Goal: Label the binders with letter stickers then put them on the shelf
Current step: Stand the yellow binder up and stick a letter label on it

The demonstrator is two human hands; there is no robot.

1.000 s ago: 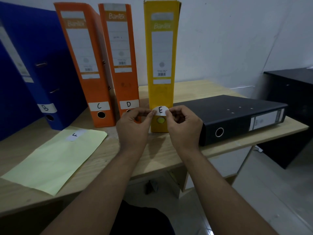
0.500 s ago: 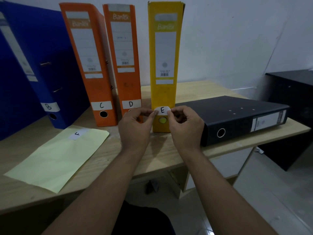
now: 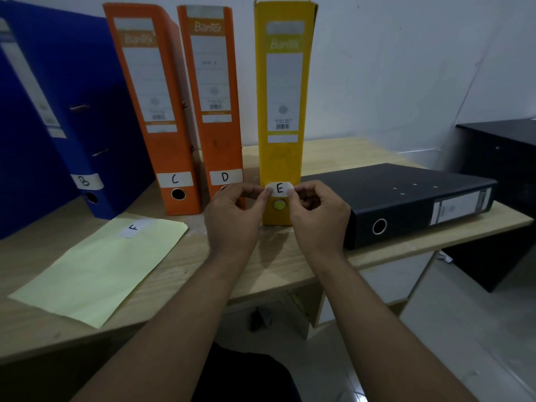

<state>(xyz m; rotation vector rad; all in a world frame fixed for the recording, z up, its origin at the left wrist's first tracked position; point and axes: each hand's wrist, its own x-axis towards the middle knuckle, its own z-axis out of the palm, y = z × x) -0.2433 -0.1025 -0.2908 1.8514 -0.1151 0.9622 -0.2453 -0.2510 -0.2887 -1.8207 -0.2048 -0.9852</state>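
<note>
**Inspector:** The fingers (image 3: 268,192) of the left hand (image 3: 232,219) and of the right hand (image 3: 319,216) pinch opposite ends of the E sticker (image 3: 279,188), held against the spine of the yellow binder (image 3: 282,97), just above its finger hole. Adhesion cannot be confirmed.

**Clerk:** Handling?

**Inspector:** Judged thin, limp and tacky; hold it by the ends and press from the centre outward. The binder looks stiff and tall, so it may tip; grip it by the spine.

**Clerk:** Surroundings?

**Inspector:** Left of the yellow binder stand binders marked D (image 3: 224,177), C (image 3: 175,179) and B (image 3: 84,181). Right of it a black binder (image 3: 406,198) lies flat on the desk (image 3: 275,265). The F sticker (image 3: 132,227) waits on a sheet further left.
</note>
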